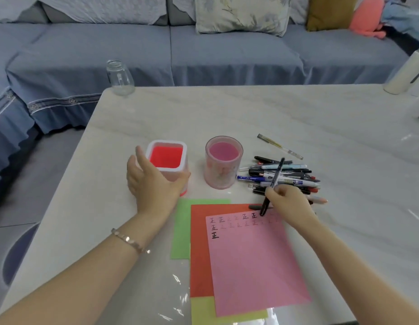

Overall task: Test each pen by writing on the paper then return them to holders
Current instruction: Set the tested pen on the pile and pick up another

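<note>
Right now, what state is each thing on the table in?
square holder: upright, empty, held by left hand.
round holder: upright, empty.
black pen: gripped by right hand, tip on pink paper.
pen pile: lying loose beside round holder.
pink paper: flat, topmost, partly written.
glass jar: upright, lidless.

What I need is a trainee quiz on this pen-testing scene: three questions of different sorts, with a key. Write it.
1. True or false: the right hand holds a black pen with its tip on the pink paper.
2. What does the left hand hold? A the red holder; B a glass jar; C the pen pile.
3. How many colours of paper lie on the table?
Key: 1 true; 2 A; 3 four (green, red, pink, yellow).
</note>
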`<state>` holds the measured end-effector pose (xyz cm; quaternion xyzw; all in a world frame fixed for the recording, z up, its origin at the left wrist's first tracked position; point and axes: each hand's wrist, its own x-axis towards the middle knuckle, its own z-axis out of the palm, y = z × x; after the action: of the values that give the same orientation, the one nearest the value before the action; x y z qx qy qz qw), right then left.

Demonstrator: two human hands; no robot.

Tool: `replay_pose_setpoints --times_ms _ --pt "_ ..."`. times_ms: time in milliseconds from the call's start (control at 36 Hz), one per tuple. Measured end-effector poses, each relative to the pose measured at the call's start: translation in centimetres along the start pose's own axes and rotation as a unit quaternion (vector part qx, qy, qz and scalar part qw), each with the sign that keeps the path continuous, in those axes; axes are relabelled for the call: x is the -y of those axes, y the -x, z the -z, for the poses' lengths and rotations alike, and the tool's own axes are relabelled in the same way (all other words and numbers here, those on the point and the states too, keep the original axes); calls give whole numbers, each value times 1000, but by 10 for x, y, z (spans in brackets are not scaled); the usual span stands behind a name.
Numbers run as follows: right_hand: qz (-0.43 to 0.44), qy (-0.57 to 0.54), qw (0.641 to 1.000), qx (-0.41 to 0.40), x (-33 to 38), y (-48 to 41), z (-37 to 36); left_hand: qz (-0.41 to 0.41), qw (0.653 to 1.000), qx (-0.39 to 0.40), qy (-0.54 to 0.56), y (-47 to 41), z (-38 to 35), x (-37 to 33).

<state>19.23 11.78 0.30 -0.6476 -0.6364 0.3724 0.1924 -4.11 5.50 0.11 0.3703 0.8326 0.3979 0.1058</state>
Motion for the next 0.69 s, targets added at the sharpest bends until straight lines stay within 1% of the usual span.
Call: replay_pose_setpoints --times_ms 56,83,111,139,167,194,222,250,306,389,444,500,583,639,694 --pt "0 -138 990 14 12 11 0 -121 991 -62 10 17 2 -8" --pt "1 -193 981 24 19 18 -1 -173 982 -56 46 27 3 -11" --pt "7 -234 972 34 25 27 -2 -205 974 -6 100 37 5 -16" --pt "18 -260 965 45 31 35 -4 -218 962 76 146 48 7 -21" --pt "34 -274 960 54 37 43 -7 -221 947 163 164 57 9 -25" --pt "52 -286 955 63 42 50 -11 -219 932 234 166 64 10 -28" --pt "71 -298 949 70 45 56 -15 -223 921 281 154 70 10 -30" --pt "85 -312 943 74 47 61 -19 -243 911 304 139 75 8 -30" --pt "94 -328 937 69 50 66 -27 -296 897 307 116 80 6 -30" --pt "106 -313 943 29 51 67 -35 -345 892 282 73 84 7 -28" --pt "122 -279 952 18 51 68 -38 -338 895 281 74 87 10 -27" --pt "130 -247 960 19 53 70 -40 -337 902 262 58 89 9 -24" --pt "136 -245 959 29 56 72 -44 -350 906 237 25 87 9 -16" --pt "132 -260 955 53 58 70 -47 -342 907 247 19 85 12 -15" --pt "128 -275 950 73 57 68 -47 -325 904 276 18 81 16 -15"
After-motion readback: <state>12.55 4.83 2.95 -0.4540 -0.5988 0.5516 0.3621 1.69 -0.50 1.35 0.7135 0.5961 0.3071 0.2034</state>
